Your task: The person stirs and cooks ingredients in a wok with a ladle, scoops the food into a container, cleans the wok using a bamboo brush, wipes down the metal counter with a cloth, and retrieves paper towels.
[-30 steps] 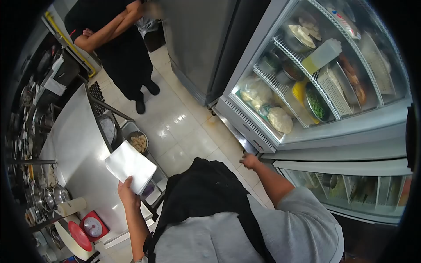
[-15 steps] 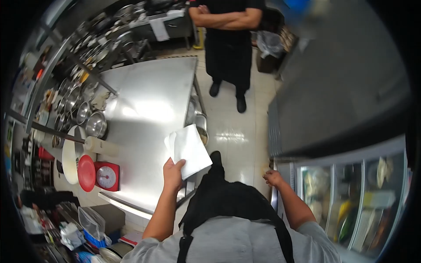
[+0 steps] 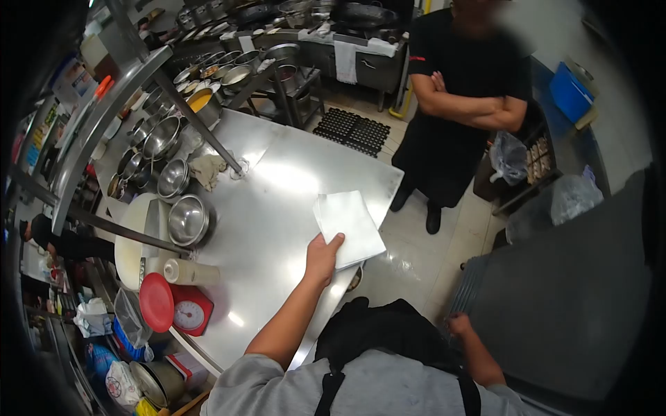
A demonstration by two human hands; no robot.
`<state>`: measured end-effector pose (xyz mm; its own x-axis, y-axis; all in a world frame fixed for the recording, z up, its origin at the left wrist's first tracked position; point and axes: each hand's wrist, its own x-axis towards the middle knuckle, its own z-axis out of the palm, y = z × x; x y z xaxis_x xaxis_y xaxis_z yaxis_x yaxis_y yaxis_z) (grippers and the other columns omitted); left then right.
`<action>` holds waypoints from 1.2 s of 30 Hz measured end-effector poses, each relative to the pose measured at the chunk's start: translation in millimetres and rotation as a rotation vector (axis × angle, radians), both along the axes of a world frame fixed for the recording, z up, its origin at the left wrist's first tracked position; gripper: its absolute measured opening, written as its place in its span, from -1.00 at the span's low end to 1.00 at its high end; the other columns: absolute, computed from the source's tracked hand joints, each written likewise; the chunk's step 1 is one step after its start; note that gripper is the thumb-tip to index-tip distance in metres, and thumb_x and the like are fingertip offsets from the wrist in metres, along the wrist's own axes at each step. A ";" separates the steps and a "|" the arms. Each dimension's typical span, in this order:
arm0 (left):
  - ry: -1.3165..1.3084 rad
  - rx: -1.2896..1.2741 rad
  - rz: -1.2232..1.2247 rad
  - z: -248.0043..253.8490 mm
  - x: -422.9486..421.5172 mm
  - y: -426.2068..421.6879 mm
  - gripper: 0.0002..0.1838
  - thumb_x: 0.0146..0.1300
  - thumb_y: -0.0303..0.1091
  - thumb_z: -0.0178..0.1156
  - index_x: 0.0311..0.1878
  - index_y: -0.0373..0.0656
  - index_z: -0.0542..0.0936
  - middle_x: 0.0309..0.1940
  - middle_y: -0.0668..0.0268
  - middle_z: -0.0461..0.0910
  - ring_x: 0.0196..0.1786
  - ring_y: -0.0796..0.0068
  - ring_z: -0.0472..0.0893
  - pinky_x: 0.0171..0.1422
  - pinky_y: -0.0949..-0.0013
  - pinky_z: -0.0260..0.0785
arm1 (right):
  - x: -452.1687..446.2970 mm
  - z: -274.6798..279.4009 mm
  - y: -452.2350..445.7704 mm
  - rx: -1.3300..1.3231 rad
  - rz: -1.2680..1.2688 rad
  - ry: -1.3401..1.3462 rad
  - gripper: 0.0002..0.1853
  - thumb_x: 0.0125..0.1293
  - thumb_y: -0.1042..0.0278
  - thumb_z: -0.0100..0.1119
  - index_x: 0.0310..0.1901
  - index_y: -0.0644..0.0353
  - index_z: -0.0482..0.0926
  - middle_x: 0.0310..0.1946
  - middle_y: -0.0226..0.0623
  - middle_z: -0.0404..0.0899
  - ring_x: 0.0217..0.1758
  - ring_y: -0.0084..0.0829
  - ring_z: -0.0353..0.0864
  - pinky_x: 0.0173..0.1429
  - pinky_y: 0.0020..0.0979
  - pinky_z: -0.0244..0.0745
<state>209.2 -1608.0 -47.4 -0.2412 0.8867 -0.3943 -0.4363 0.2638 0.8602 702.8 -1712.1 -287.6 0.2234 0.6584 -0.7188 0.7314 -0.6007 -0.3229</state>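
My left hand [image 3: 322, 260] is closed on a stack of white sheets [image 3: 350, 229], thumb on top, held over the right edge of the steel table [image 3: 260, 277]. My right hand [image 3: 458, 324] hangs low beside the dark grey cabinet [image 3: 555, 291], its fingers curled; what they hold, if anything, is too small to make out. On the table's left part are a red scale [image 3: 191, 313] with a red plate [image 3: 157, 302], a squeeze bottle [image 3: 191, 272] lying on its side, and steel bowls [image 3: 189, 220].
A person [image 3: 458, 104] in black stands with folded arms beyond the table's right corner. A black floor mat [image 3: 352, 130] lies behind the table. Shelf rails [image 3: 104, 225] cross the left side. Plastic bags [image 3: 576, 197] are at the right. Another person [image 3: 62, 239] is at the far left.
The view has swung right to left, from the glass-door fridge to the table. The sheets stay in my left hand and now hang over the table edge. The fridge has left the view.
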 end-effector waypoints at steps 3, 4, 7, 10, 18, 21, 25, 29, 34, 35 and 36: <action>-0.045 0.033 0.033 -9.6 7.1 42.1 -0.67 0.30 -0.46 0.09 0.09 -0.43 0.43 -0.04 0.07 0.57 -0.05 0.32 0.60 0.08 0.34 0.44 | 3.6 21.6 31.0 -0.217 -0.116 0.152 -0.59 0.22 0.29 0.19 0.02 0.39 0.49 -0.38 -0.08 0.62 -0.43 -0.33 0.65 -0.47 -0.30 0.56; -0.043 0.005 0.056 -10.9 10.3 55.3 -0.68 0.30 -0.48 0.09 0.08 -0.42 0.44 -0.04 0.09 0.57 -0.05 0.34 0.59 0.08 0.35 0.43 | 15.1 15.4 38.7 -0.256 -0.150 0.192 -0.55 0.21 0.28 0.19 0.04 0.43 0.46 -0.39 -0.04 0.61 -0.44 -0.34 0.65 -0.50 -0.33 0.57; -0.051 0.003 0.145 -15.9 21.6 95.6 -0.67 0.29 -0.51 0.08 0.10 -0.40 0.44 -0.03 0.10 0.57 -0.04 0.35 0.58 0.10 0.36 0.40 | 35.6 16.6 80.6 -0.315 0.013 0.069 -0.62 0.24 0.25 0.15 -0.01 0.37 0.51 -0.42 -0.13 0.60 -0.46 -0.32 0.63 -0.45 -0.26 0.58; 0.012 0.019 0.229 -36.0 26.4 140.4 -0.67 0.26 -0.52 0.09 0.09 -0.38 0.45 -0.05 0.12 0.58 -0.06 0.35 0.58 0.08 0.36 0.40 | 62.4 16.4 139.8 -0.266 0.063 0.075 -0.71 0.21 0.22 0.16 -0.15 0.26 0.59 -0.39 -0.17 0.62 -0.41 -0.29 0.64 -0.29 -0.25 0.59; 0.263 0.025 0.642 -31.5 20.2 208.6 -0.69 0.22 -0.52 0.10 0.05 -0.34 0.46 -0.09 0.15 0.59 -0.09 0.35 0.58 0.04 0.35 0.40 | 195.7 -140.0 376.6 0.383 1.592 -0.081 -0.73 0.05 0.18 0.22 -0.28 0.18 0.62 -0.29 -0.17 0.63 -0.20 -0.18 0.65 -0.13 -0.22 0.56; 0.418 -0.047 0.721 -32.2 25.7 206.3 -0.65 0.18 -0.54 0.11 0.06 -0.35 0.46 -0.08 0.18 0.59 -0.08 0.37 0.57 0.06 0.37 0.38 | 95.6 -1.8 481.3 0.038 1.487 -0.101 -0.75 0.15 0.20 0.20 -0.26 0.20 0.62 -0.37 -0.19 0.62 -0.33 -0.27 0.65 -0.23 -0.25 0.56; 0.291 -0.071 0.873 -47.9 33.6 207.5 -0.62 0.13 -0.56 0.10 0.07 -0.35 0.47 -0.07 0.17 0.59 -0.03 0.33 0.57 0.10 0.36 0.36 | -18.2 59.6 585.3 0.011 0.659 0.137 -0.60 0.11 0.12 0.26 -0.25 0.39 0.62 -0.47 -0.04 0.63 -0.55 -0.29 0.63 -0.30 -0.29 0.55; 0.224 -0.192 1.033 -53.5 28.6 219.6 -0.60 0.14 -0.58 0.07 0.10 -0.35 0.43 -0.03 0.14 0.56 -0.02 0.33 0.57 0.08 0.34 0.39 | -145.0 65.2 686.7 0.136 1.093 0.096 -0.46 0.09 0.19 0.29 0.06 0.36 0.50 -0.33 -0.09 0.65 -0.37 -0.35 0.65 -0.22 -0.36 0.55; 0.374 -0.060 1.081 -20.5 -30.2 257.0 -0.54 0.12 -0.63 0.04 0.15 -0.35 0.41 -0.01 0.16 0.55 0.00 0.37 0.56 0.15 0.36 0.36 | -298.3 107.5 763.6 0.243 1.254 0.218 -0.48 0.08 0.26 0.29 0.07 0.34 0.49 -0.32 -0.13 0.63 -0.36 -0.38 0.64 -0.23 -0.35 0.56; 0.425 -0.036 1.041 -7.7 -50.2 268.2 -0.53 0.12 -0.63 0.04 0.17 -0.35 0.40 0.00 0.18 0.54 0.02 0.39 0.54 0.17 0.36 0.35 | -317.5 110.7 776.4 0.218 1.188 0.242 -0.47 0.06 0.21 0.29 0.05 0.34 0.51 -0.27 -0.07 0.63 -0.26 -0.29 0.64 -0.13 -0.33 0.54; 0.497 0.030 0.999 13.4 -70.2 282.3 -0.53 0.14 -0.59 0.05 0.18 -0.34 0.40 0.01 0.19 0.54 0.04 0.41 0.52 0.18 0.38 0.32 | -332.4 113.3 788.1 0.187 1.114 0.260 -0.46 0.04 0.16 0.30 0.03 0.34 0.54 -0.22 -0.01 0.63 -0.16 -0.19 0.64 -0.02 -0.31 0.53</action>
